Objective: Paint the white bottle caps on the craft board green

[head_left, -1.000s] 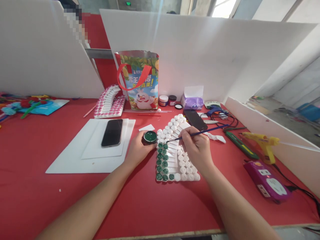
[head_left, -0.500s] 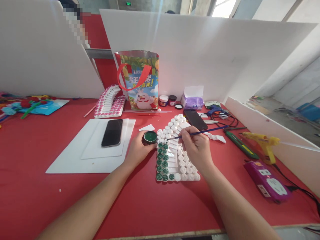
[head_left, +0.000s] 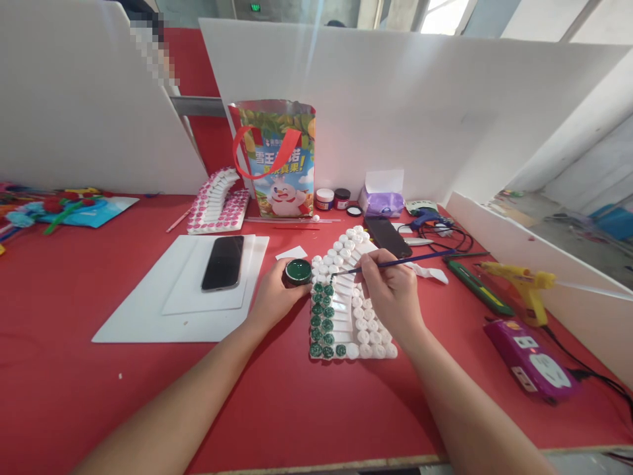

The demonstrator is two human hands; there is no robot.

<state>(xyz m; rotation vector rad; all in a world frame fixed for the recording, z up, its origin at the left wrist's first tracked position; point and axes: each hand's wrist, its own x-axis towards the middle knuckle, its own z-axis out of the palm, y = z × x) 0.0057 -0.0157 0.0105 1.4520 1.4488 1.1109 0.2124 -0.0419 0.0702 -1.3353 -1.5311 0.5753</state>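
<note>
My left hand (head_left: 277, 295) is closed round a small open jar of green paint (head_left: 299, 272), beside the craft piece's left edge. In my right hand (head_left: 391, 285) I pinch a thin dark-blue paintbrush (head_left: 395, 262). Its dark tip is at the upper left part of the white craft piece (head_left: 341, 316), by the topmost green rosettes; I cannot tell whether it touches. This piece lies flat, with white rosettes around a strip of white slats. Several rosettes down its left side and one at the bottom are green. The right and upper ones are white.
White boards (head_left: 148, 323) with a black phone (head_left: 223, 262) lie left. A pink-dotted craft piece (head_left: 217, 204) and a printed bag (head_left: 279, 161) stand behind. At right are another phone (head_left: 388, 237), a green cutter (head_left: 479, 287), a yellow glue gun (head_left: 525, 282) and a purple power strip (head_left: 531, 359).
The brush tip has shifted very slightly beside the upper green rosettes. Both hands keep their holds, and the jar stays in place.
</note>
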